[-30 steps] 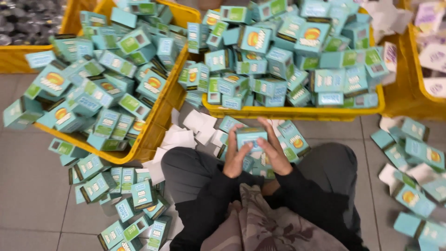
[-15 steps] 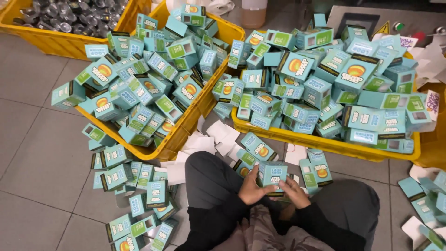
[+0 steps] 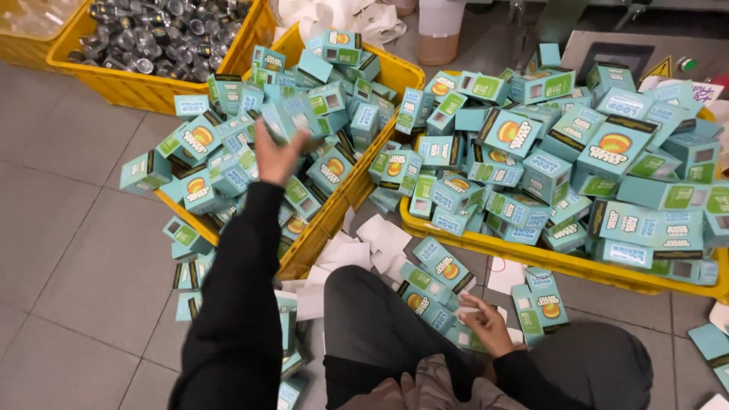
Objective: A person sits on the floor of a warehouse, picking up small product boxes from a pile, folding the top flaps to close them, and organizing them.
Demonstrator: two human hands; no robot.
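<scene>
Teal carton (blurred) sits pinched in the left hand; the right hand rests loosely spread.

Left hand outstretched, seemingly gripping; right hand low, fingers curled.

bare grey floor lies open on the left, with room for hands to pass. ahead, two yellow crates heaped with teal boxes block the way, and loose boxes and white paper slips clutter the gap between them.
</scene>
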